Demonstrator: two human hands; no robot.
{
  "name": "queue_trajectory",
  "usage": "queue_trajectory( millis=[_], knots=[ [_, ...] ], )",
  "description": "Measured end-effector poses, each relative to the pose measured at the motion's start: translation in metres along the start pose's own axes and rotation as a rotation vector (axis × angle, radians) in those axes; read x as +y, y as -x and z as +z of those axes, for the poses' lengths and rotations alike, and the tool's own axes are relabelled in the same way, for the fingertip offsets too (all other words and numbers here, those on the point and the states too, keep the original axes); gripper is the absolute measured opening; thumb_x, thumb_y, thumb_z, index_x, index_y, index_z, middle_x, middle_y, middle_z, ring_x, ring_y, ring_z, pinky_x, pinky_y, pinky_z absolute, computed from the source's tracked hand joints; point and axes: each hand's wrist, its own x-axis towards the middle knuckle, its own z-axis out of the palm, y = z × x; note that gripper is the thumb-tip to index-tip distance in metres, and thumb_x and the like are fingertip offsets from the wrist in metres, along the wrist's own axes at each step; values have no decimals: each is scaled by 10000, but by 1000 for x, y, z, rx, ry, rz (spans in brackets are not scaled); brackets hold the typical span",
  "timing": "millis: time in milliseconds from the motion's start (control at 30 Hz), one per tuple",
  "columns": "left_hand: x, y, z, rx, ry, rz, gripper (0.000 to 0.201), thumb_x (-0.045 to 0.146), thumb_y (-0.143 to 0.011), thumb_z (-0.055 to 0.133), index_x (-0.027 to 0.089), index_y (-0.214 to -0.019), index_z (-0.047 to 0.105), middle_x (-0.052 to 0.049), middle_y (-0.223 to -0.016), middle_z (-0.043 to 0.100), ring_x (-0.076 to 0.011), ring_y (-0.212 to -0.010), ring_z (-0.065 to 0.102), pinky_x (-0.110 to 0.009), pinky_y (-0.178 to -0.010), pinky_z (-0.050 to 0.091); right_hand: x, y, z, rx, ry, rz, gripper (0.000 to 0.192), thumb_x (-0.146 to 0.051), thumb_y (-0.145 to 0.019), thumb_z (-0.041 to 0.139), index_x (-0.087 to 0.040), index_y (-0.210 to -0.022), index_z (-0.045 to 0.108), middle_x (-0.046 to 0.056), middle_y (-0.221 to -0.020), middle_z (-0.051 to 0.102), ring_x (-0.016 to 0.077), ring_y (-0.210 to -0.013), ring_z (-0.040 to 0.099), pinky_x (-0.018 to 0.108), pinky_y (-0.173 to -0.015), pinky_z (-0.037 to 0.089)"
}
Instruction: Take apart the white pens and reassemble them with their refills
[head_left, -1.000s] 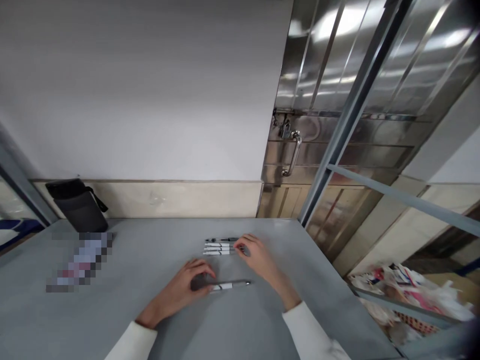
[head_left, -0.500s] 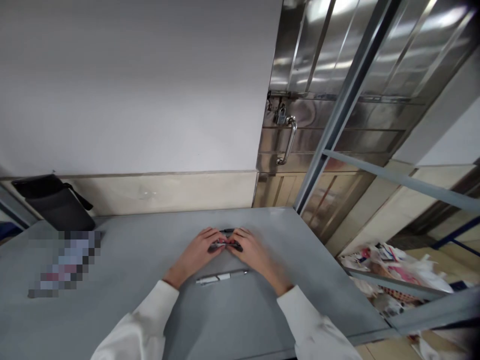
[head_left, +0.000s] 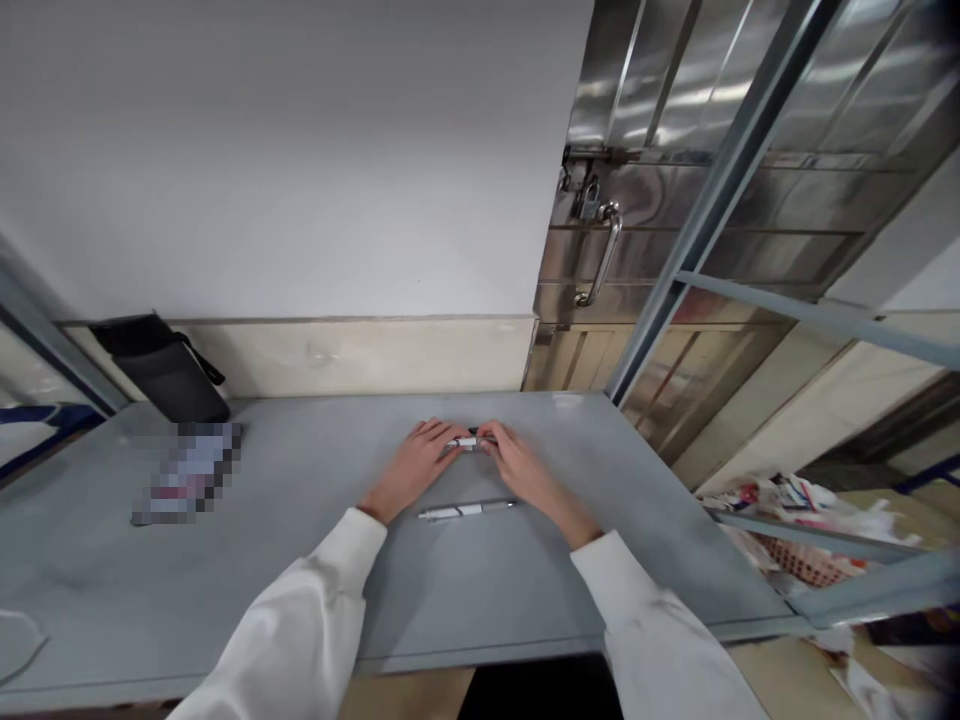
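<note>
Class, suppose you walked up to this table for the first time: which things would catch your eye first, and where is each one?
First, the left hand and right hand meeting at the table's far middle, gathering a bundle of pens between their fingertips. Just nearer lies a single pen, alone on the grey table. To the right rises a shiny steel door with a padlock.

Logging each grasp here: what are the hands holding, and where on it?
Both hands, left hand and right hand, pinch the pens by opposite ends.
</note>
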Motion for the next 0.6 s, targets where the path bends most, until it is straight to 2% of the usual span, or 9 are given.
queue_trajectory(
  millis=[100,233,433,600],
  knots=[
    [1,0,1,36,-13,-10,276,348,-1004,432,259,-1178,627,-50,-1118,671,-234,-1057,552,-381,-994,352,-1,0,1,-15,87,0,227,-170,-1007,356,-219,-1065,570,77,-1023,652,216,-981,579,335,-859,434],
    [6,0,4,61,-151,-38,269,282,-1010,398,229,-1108,643,-74,-1040,668,-260,-1025,527,-394,-928,349,-5,-1,0,-23,178,7,288,-53,-948,358,-211,-972,597,63,-910,657,211,-889,575,320,-794,416],
    [12,0,7,25,-199,-53,276,113,-951,401,227,-1054,630,-65,-1004,689,-258,-980,548,-404,-903,329,-9,-1,-1,-30,258,0,339,43,-873,378,-200,-970,593,70,-927,659,214,-912,569,316,-797,400],
    [7,0,12,-7,-191,-79,294,76,-924,399,222,-1020,636,-62,-977,706,-250,-961,594,-391,-886,344,-10,-1,0,-32,311,-34,353,68,-856,383,-194,-960,595,74,-930,659,220,-907,570,334,-821,395]
  ],
)
